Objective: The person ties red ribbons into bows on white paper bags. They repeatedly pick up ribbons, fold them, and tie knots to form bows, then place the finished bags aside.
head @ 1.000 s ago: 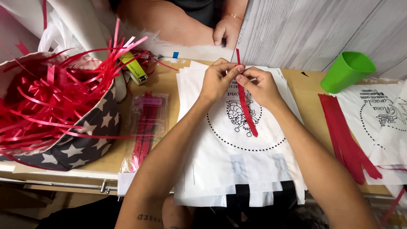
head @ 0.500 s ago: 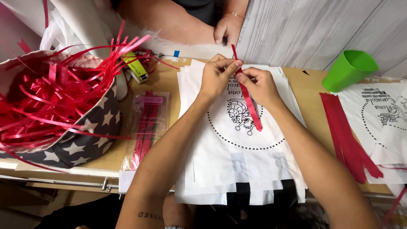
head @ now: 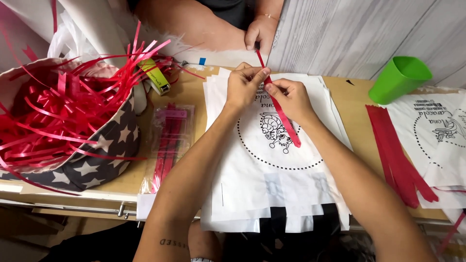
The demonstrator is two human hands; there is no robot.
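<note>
Basket point(head: 97, 160) left w/ ribbons point(head: 53, 116) in it; bags point(head: 272, 189) centre; cup point(head: 399, 77) far right.

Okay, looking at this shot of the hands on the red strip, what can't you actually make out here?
Head view only:
- Thin red ribbon strip: its middle is hidden by the left hand and right hand.
- Stack of white printed paper bags: how many cannot be counted.
- Star-patterned fabric basket: cut off by the left edge.
- Green plastic cup: inside unseen.

Both forearms angled up and inward, left hand point(head: 241, 88) and right hand point(head: 290, 99) meeting fingertip to fingertip, thumbs and forefingers pinched closed, wrists slightly flexed.
</note>
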